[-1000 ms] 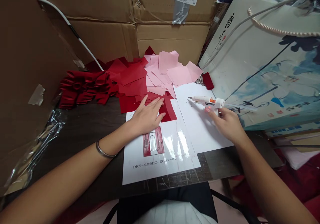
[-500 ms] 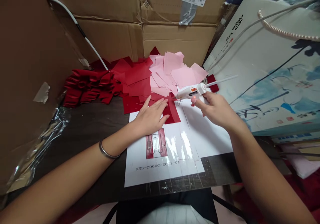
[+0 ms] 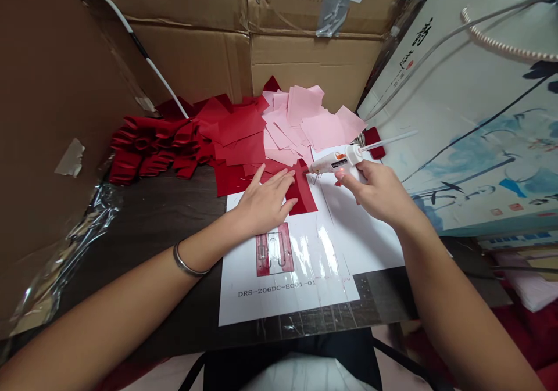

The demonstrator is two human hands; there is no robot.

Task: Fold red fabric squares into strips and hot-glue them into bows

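While the right hand [image 3: 382, 190] is clasped around the glue gun [image 3: 337, 160] right of centre, the nozzle [image 3: 311, 169] points left, its long axis nearly level. The flat left hand [image 3: 265, 204] touches red cloth [image 3: 306, 198]; the lower-centre sheet [image 3: 239, 309] reads "DRS-206DC".

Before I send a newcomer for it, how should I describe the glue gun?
Find the large painted paper bag on the right. Just left of it, the right hand holds the glue gun. Unlike the flat pink pieces beside it, it is white and pistol-shaped, with a pale stick jutting from its back.
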